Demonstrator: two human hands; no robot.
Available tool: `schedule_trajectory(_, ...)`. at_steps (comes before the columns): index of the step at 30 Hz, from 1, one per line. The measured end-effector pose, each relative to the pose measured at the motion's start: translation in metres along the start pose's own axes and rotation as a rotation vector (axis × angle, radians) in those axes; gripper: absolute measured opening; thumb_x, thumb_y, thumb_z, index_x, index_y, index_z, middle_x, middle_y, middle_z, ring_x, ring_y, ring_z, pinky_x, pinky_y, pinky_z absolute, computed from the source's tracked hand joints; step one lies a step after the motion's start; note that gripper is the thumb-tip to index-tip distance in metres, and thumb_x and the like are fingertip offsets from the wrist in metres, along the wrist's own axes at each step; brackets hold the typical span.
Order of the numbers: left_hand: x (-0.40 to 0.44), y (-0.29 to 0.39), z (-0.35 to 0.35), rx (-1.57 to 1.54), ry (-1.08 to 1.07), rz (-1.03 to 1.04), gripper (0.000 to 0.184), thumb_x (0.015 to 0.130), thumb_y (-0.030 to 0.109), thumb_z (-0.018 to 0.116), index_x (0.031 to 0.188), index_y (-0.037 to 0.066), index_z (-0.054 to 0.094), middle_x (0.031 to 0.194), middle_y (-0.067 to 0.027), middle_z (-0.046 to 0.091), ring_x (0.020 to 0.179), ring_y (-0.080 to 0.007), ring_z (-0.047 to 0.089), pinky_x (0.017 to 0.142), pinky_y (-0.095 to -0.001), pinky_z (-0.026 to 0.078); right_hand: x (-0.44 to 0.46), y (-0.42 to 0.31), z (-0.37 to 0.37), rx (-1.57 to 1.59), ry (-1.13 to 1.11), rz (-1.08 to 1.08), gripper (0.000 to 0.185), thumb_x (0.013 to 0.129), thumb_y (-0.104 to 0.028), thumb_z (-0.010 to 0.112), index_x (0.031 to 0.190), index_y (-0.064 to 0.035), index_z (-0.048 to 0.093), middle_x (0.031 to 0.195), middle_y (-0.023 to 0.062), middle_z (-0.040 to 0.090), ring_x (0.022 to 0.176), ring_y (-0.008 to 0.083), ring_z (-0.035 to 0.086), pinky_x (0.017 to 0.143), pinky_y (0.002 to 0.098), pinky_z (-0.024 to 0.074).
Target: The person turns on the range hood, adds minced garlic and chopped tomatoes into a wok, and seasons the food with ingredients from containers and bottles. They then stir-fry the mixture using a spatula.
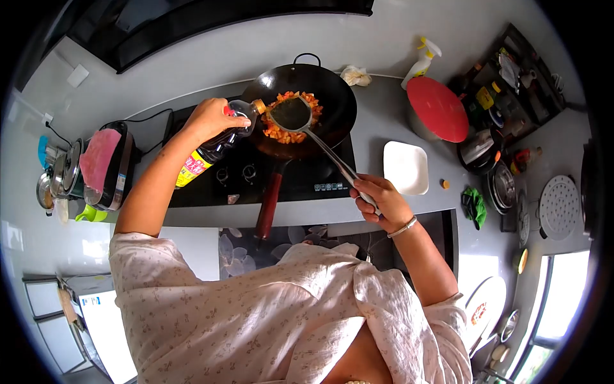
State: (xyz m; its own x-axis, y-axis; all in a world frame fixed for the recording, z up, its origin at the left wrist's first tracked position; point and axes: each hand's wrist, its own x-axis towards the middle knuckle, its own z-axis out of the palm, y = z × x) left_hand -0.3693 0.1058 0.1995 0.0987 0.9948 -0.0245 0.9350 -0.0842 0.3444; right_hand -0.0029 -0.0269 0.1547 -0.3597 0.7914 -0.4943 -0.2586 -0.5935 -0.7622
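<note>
My left hand [210, 121] is wrapped round a bottle of dark sauce [224, 142] with a yellow and pink label. The bottle is tilted, its mouth close to the bowl of a metal ladle [291, 117]. Closed round the ladle's long handle is my right hand [382, 200], which has a bracelet at the wrist. The ladle's bowl looks dark inside; I cannot tell how much liquid is in it. Below it, orange-red diced food [279, 134] lies in a black wok [337, 96]. The wok's red-brown handle [268, 205] points toward me.
The wok stands on a black cooktop [204, 185]. On the right counter are a white square dish [406, 168], a small orange cap [445, 184], a pot with a red lid [438, 109], a spray bottle [422, 61] and a kettle [478, 150]. A cooker with a pink cloth [100, 157] stands left.
</note>
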Motion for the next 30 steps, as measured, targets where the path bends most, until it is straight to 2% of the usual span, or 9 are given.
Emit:
schedule_trajectory(13, 0.013, -0.007, 0.001, 0.185, -0.068, 0.031, 0.061, 0.063, 0.054, 0.078, 0.075, -0.003, 0.06, 0.079, -0.0217, 0.062, 0.076, -0.0351, 0.06, 0.069, -0.0411, 0.046, 0.006, 0.005, 0.014, 0.005, -0.029, 0.001, 0.016, 0.093, -0.017, 0.055, 0.095, -0.0005, 0.056, 0.078, 0.003, 0.054, 0.049, 0.0063, 0.038, 0.036, 0.0216, 0.027)
schedule_trajectory(20, 0.015, -0.005, -0.003, 0.214, -0.071, 0.051, 0.062, 0.061, 0.055, 0.078, 0.074, -0.002, 0.06, 0.079, -0.0212, 0.062, 0.077, -0.0355, 0.06, 0.069, -0.0417, 0.046, 0.007, 0.006, 0.015, 0.017, -0.039, 0.008, 0.017, 0.093, -0.016, 0.055, 0.096, 0.0003, 0.056, 0.079, 0.0039, 0.054, 0.048, 0.0061, 0.039, 0.036, 0.0214, 0.0269)
schedule_trajectory(22, 0.013, 0.002, -0.007, 0.255, -0.112, 0.015, 0.064, 0.062, 0.054, 0.077, 0.083, -0.005, 0.064, 0.087, -0.0231, 0.065, 0.087, -0.0372, 0.062, 0.079, -0.0423, 0.048, 0.007, 0.006, 0.016, 0.029, -0.046, 0.008, 0.017, 0.092, -0.016, 0.056, 0.097, 0.0005, 0.056, 0.079, 0.004, 0.055, 0.048, 0.006, 0.038, 0.036, 0.0213, 0.0267)
schedule_trajectory(29, 0.016, 0.005, -0.007, 0.292, -0.112, 0.023, 0.064, 0.063, 0.054, 0.077, 0.084, -0.004, 0.064, 0.091, -0.0229, 0.064, 0.09, -0.0369, 0.062, 0.08, -0.0424, 0.047, 0.009, 0.01, 0.012, 0.026, -0.03, 0.018, 0.018, 0.092, -0.015, 0.055, 0.1, 0.0007, 0.056, 0.08, 0.0041, 0.055, 0.048, 0.0059, 0.038, 0.037, 0.0213, 0.026)
schedule_trajectory(30, 0.016, 0.005, -0.007, 0.29, -0.11, 0.015, 0.063, 0.063, 0.054, 0.077, 0.083, -0.004, 0.063, 0.088, -0.0223, 0.064, 0.087, -0.036, 0.062, 0.079, -0.0415, 0.048, 0.009, 0.011, 0.01, 0.024, -0.032, 0.018, 0.018, 0.092, -0.015, 0.055, 0.1, 0.0008, 0.056, 0.08, 0.0041, 0.055, 0.048, 0.0059, 0.038, 0.036, 0.0213, 0.0258)
